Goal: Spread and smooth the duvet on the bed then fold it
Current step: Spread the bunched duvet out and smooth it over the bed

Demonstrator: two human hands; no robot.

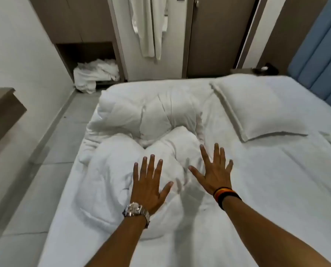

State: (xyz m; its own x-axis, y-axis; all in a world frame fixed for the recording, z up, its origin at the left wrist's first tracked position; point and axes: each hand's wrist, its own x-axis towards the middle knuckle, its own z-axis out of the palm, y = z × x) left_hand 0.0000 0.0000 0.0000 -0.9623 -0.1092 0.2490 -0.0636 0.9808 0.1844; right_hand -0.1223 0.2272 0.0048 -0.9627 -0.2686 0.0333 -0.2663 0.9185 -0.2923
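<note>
Bunched white padded duvet (141, 135), left of the bed (276, 189).
We hold left hand (148, 186) and right hand (214, 173) splayed, empty; best sweep outward, flattening lumps.

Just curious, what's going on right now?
Left hand, right hand open, empty. Bunched white duvet not spread. White rectangular pillow lies beside it.

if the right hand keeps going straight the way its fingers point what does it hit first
Most likely the bunched duvet: the right hand points up the bed at its near hump, though depth is unclear. The pillow lies off to the right.
</note>
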